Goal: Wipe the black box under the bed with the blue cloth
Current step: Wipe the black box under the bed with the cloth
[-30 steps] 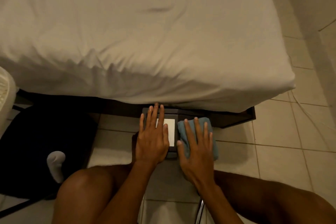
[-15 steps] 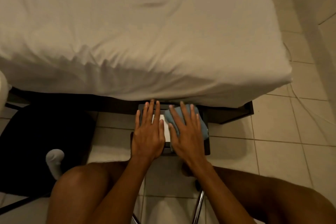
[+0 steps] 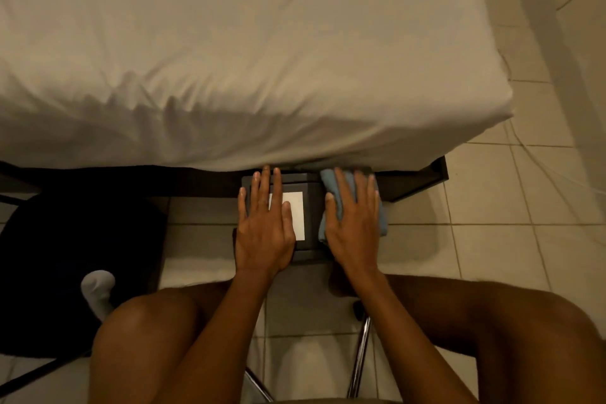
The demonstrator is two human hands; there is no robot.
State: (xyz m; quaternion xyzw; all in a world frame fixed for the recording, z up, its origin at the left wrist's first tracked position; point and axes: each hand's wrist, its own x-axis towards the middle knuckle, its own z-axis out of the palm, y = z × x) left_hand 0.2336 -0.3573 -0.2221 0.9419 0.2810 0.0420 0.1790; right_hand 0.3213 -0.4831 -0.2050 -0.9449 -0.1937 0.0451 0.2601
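The black box [image 3: 313,207] with a white label [image 3: 295,211] sits on the floor, its far end tucked under the bed edge. My left hand [image 3: 264,226] lies flat on the box's left half, fingers spread, covering part of the label. My right hand [image 3: 352,226] presses flat on the blue cloth [image 3: 328,182], which lies over the box's right side and hangs past its right edge. The hand hides most of the cloth.
The bed with its white sheet [image 3: 262,59] overhangs the box, and its dark frame [image 3: 419,177] runs behind. A black mat [image 3: 65,239] with a white sock [image 3: 96,289] lies at left. My bare knees and metal chair legs [image 3: 360,357] fill the foreground above the tiled floor [image 3: 492,239].
My right hand slid the blue cloth left and forward over the box top, then back to the right side. The left hand stayed flat on the box.
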